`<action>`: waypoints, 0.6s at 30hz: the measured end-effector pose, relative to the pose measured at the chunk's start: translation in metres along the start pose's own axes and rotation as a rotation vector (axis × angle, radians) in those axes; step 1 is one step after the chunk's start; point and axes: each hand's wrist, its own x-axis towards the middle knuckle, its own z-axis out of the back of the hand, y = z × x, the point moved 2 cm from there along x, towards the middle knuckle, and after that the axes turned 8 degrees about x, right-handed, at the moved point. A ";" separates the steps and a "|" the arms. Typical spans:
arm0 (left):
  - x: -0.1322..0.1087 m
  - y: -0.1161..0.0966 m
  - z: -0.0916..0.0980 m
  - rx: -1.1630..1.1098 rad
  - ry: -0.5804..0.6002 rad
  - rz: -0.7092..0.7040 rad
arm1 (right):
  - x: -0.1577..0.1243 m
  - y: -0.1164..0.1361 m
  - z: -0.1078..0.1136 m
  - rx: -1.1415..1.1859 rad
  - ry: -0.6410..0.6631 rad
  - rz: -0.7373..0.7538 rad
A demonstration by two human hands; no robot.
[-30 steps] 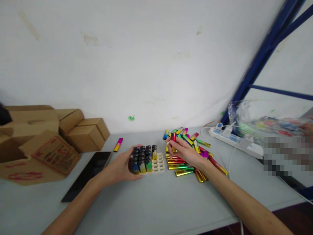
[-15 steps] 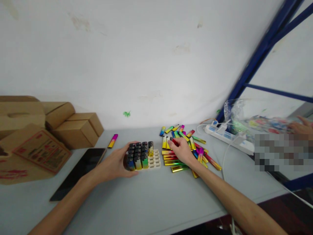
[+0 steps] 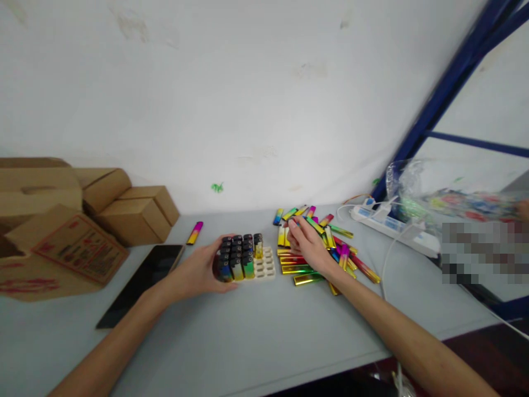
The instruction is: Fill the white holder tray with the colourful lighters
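Note:
A cream slotted tray sits mid-table with several coloured lighters standing in its left rows. My left hand wraps round the tray's left end, fingers closed on it. To the right lies a loose pile of shiny multicoloured lighters. My right hand rests on top of that pile with fingers curled down among the lighters; whether it grips one is hidden.
A black phone lies left of the tray, and one pink-yellow lighter lies behind it. Cardboard boxes stand far left. A white power strip with cables and a clear plastic bag sit at right.
My right hand held a red lighter up a second ago, then dropped back onto the pile. My left hand has stayed on the tray. The view shifted slightly.

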 end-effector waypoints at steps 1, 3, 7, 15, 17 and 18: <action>0.000 0.000 0.000 0.003 -0.001 0.000 | 0.000 0.000 -0.001 0.033 0.025 -0.006; 0.000 -0.002 0.000 0.010 -0.002 -0.006 | 0.000 0.003 -0.001 0.021 0.043 0.029; 0.000 -0.005 0.000 -0.018 0.003 0.004 | -0.001 0.015 0.001 -0.158 0.079 0.168; 0.000 -0.005 0.000 -0.020 0.016 0.016 | -0.014 0.030 -0.010 -0.321 0.303 0.110; 0.001 -0.007 0.000 -0.020 0.025 0.028 | -0.015 0.030 -0.013 -0.396 0.309 0.143; 0.001 -0.008 0.001 -0.018 0.028 0.033 | -0.015 0.030 -0.014 -0.428 0.300 0.169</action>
